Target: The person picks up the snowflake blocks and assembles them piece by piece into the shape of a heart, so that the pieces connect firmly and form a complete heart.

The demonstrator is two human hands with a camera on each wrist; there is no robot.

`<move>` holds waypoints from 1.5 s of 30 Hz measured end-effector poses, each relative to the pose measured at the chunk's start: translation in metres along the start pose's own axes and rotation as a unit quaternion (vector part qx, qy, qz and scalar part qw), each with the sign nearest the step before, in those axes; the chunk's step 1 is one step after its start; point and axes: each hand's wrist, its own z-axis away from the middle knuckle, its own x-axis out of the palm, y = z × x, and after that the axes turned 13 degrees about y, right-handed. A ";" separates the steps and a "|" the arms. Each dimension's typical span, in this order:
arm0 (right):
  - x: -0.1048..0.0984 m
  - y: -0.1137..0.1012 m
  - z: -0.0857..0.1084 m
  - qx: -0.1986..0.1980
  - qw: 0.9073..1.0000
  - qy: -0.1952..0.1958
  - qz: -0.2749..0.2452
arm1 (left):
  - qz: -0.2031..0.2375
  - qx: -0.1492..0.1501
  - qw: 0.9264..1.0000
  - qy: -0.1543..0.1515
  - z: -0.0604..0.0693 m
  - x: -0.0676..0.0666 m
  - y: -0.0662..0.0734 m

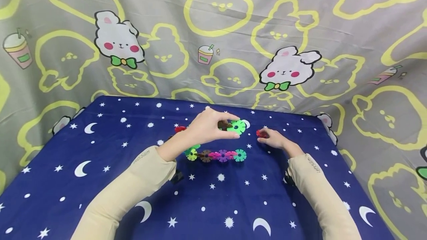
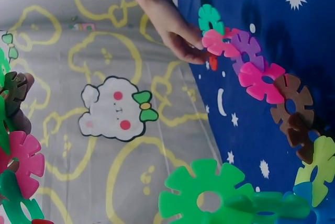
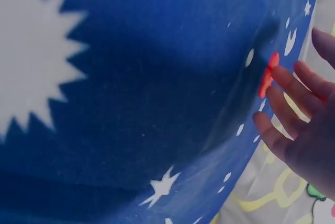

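Note:
My left hand (image 1: 208, 123) pinches a bright green snowflake disc (image 1: 238, 127) between thumb and fingers, beside a brown one (image 1: 224, 125). These belong to a chain of interlocked plastic discs that curves below the hand through red (image 1: 180, 129), yellow-green (image 1: 191, 154), brown, purple (image 1: 223, 155) and pink pieces to a teal end disc (image 1: 240, 155). The left wrist view shows the chain's large green disc (image 2: 207, 195) up close. To the right, apart from the chain, my right hand (image 1: 275, 139) holds a red disc (image 3: 269, 75) at its fingertips; part of the grip is hidden.
A dark blue cloth (image 1: 200, 210) with white moons and stars covers the table. Behind and beside it hangs a grey curtain (image 1: 230, 17) with yellow outlines and rabbits. The table's far edge runs just beyond both hands.

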 end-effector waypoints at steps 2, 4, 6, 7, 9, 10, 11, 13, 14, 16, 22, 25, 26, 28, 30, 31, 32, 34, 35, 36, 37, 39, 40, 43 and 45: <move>0.000 -0.004 0.002 -0.002 1.000 -0.029 -0.002 | -0.001 0.000 1.000 -0.002 0.001 0.000 0.000; -0.001 -0.008 0.005 0.001 0.998 -0.060 -0.010 | 0.002 0.002 1.000 -0.005 0.001 0.000 0.000; -0.001 -0.012 0.008 0.005 0.997 -0.082 -0.014 | 0.006 0.006 1.000 -0.005 0.002 -0.001 0.000; -0.001 -0.013 0.010 0.003 0.996 -0.088 -0.013 | 0.007 0.007 1.000 -0.004 0.002 -0.002 0.000; 0.000 -0.016 0.013 -0.004 0.996 -0.090 -0.006 | 0.010 0.009 1.000 -0.003 0.002 -0.002 0.000; 0.001 -0.017 0.015 -0.005 0.996 -0.087 0.003 | 0.012 0.010 1.000 -0.003 0.002 -0.003 0.000; 0.002 -0.017 0.016 -0.008 0.996 -0.083 0.016 | 0.013 0.011 1.000 -0.003 0.002 -0.003 0.000; 0.004 -0.018 0.019 -0.008 0.996 -0.077 0.045 | 0.013 0.013 1.000 -0.004 0.002 -0.003 0.000; 0.005 -0.017 0.021 -0.008 0.995 -0.075 0.059 | 0.013 0.014 1.000 -0.004 0.002 -0.003 0.001; 0.007 -0.016 0.023 -0.012 0.994 -0.066 0.086 | 0.014 0.015 1.000 -0.005 0.002 -0.002 0.001; 0.005 -0.017 0.027 -0.023 0.993 0.028 0.113 | 0.013 0.020 1.000 -0.005 0.001 -0.002 0.002; -0.005 -0.028 0.026 -0.035 0.994 0.078 0.068 | 0.007 0.023 1.000 0.000 0.001 -0.005 0.003; -0.009 -0.035 0.026 -0.039 0.994 0.094 0.044 | 0.004 0.022 1.000 0.002 0.001 -0.006 0.003; -0.018 -0.050 0.027 -0.050 0.991 0.126 -0.011 | 0.002 0.018 1.000 0.007 0.001 -0.008 0.003; -0.026 -0.069 0.030 -0.061 0.984 0.159 -0.057 | 0.001 0.013 1.000 0.010 0.001 -0.010 0.003; -0.030 -0.079 0.033 -0.074 0.979 0.173 -0.075 | 0.000 0.011 1.000 0.012 0.002 -0.010 0.003; -0.034 -0.089 0.035 -0.089 0.975 0.188 -0.085 | 0.000 0.010 1.000 0.013 0.002 -0.010 0.003; -0.040 -0.110 0.043 -0.123 0.966 0.207 -0.093 | 0.001 0.008 1.000 0.014 0.002 -0.010 0.002; -0.042 -0.120 0.046 -0.144 0.961 0.216 -0.091 | 0.002 0.008 1.000 0.014 0.002 -0.011 0.003; -0.044 -0.129 0.051 -0.167 0.956 0.225 -0.089 | 0.002 0.009 1.000 0.013 0.002 -0.010 0.003; -0.045 -0.137 0.054 -0.186 0.951 0.231 -0.084 | 0.004 0.010 1.000 0.013 0.002 -0.010 0.003; -0.047 -0.151 0.060 -0.225 0.940 0.245 -0.080 | 0.007 0.012 1.000 0.012 0.002 -0.010 0.003; -0.047 -0.155 0.062 -0.244 0.933 0.254 -0.077 | 0.009 0.013 1.000 0.011 0.002 -0.010 0.003; -0.046 -0.163 0.067 -0.285 0.911 0.289 -0.071 | 0.014 0.013 1.000 0.009 0.002 -0.010 0.003; -0.045 -0.164 0.068 -0.305 0.897 0.313 -0.068 | 0.016 0.011 1.000 0.009 0.002 -0.010 0.003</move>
